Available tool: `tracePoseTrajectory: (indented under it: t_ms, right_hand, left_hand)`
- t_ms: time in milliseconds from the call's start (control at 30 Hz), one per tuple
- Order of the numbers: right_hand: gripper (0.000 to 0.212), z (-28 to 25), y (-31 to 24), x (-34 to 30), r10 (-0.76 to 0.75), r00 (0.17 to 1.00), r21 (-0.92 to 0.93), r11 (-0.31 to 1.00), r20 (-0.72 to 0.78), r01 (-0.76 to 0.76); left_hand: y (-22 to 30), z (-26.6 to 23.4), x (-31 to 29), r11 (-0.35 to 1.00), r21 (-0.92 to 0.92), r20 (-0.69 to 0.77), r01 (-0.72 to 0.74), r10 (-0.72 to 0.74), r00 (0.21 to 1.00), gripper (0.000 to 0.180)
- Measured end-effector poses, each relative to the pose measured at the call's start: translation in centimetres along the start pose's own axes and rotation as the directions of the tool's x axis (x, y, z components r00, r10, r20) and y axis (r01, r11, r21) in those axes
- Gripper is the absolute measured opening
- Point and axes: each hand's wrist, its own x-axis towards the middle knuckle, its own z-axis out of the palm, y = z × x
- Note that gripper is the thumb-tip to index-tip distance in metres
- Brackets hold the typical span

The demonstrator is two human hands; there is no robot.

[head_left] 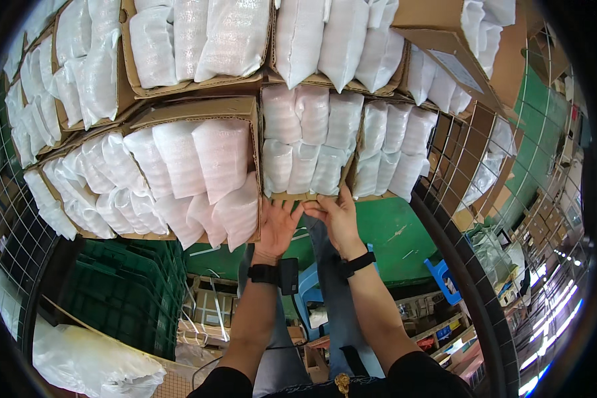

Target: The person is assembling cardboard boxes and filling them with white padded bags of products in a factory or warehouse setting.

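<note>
In the middle of the stack sits an open cardboard box (303, 198), filled with two rows of white foam-wrapped packs (312, 116). My left hand (278, 224) is at its lower edge, palm showing, with fingers stretched apart and their tips at the cardboard. Beside it, my right hand (338, 222) grips the same edge near the right corner, its thumb and fingers on the cardboard. The fingertips of the two hands nearly meet. To the left, another box (253, 142) holds larger wrapped packs that hang out over its front, close to my left hand.
More open boxes of wrapped packs (341, 40) are stacked above and to both sides. Wire mesh panels (484, 252) flank the stack. Green plastic crates (123, 285) stand lower left, above a clear plastic bag (93, 361). A blue stool (442, 278) is on the right.
</note>
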Motion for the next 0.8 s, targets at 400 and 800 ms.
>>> tracePoseTrajectory:
  t_ms: [400,800]
  right_hand:
    - [0.049,-10.2,-5.7,-2.6,0.147,0.940,0.061,0.989,-0.309,-0.135]
    - [0.015,-12.4,-3.3,3.1,0.033,0.967,0.204,0.979,-0.252,0.020]
  left_hand:
    - [-4.2,-1.0,-1.1,0.963,0.026,-0.081,0.268,-0.265,0.961,0.049]
    - [-2.1,1.0,0.2,0.984,0.178,-0.041,-0.015,0.022,0.999,0.056]
